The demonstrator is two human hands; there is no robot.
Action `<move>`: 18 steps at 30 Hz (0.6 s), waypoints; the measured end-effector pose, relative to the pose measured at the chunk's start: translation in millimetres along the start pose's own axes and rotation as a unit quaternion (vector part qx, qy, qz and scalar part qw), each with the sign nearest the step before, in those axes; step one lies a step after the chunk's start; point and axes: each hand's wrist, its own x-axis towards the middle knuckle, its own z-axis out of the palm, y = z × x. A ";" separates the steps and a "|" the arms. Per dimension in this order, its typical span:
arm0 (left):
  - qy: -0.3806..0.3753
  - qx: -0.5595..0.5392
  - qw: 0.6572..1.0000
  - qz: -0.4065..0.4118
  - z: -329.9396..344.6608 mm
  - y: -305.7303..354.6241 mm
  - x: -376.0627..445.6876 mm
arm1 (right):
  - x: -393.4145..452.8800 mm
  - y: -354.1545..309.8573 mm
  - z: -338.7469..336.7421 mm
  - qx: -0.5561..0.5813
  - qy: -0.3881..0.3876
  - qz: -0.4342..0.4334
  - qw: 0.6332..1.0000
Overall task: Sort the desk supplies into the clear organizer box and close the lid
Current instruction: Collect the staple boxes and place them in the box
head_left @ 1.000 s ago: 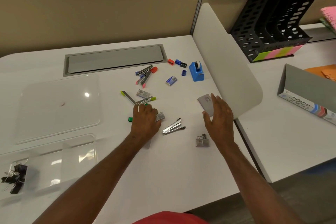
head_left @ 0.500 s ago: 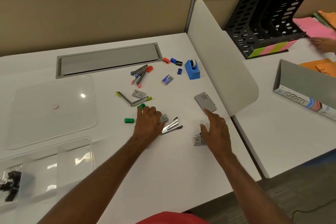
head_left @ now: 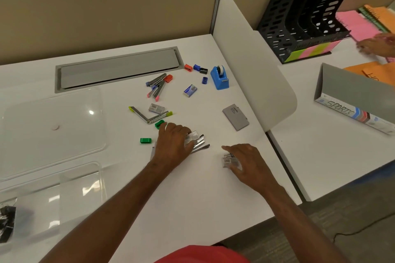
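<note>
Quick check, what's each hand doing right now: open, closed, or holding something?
Left hand: fingers curled over a small staple box and metal staple strips.
Right hand: pinching a small clear box.

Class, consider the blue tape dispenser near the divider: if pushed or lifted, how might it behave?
The blue tape dispenser has a broad flat base, so it would probably slide rather than tip. Its chunky body suggests it may be heavyish for its size. The tape roll on top might shift when lifted.
</note>
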 end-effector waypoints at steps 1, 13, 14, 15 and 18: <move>0.006 -0.009 1.000 0.004 -1.6 2.4 -1.4 | -2.5 3.2 1.0 -0.011 -0.009 -0.012 1.000; 0.014 -0.026 0.999 0.025 -9.5 -9.7 -5.9 | 6.8 -2.5 9.8 -0.018 -0.020 -0.017 0.999; 0.020 -0.027 0.999 0.019 -11.4 -17.0 -2.5 | 7.9 -4.4 9.6 -0.013 -0.014 -0.014 1.000; 0.028 -0.027 0.999 0.011 -14.0 -25.4 2.3 | 9.3 -6.4 8.9 -0.008 -0.007 -0.011 1.000; 0.033 0.003 0.999 -0.016 -26.4 -52.6 26.2 | 14.0 -12.9 4.5 0.015 0.013 -0.007 1.000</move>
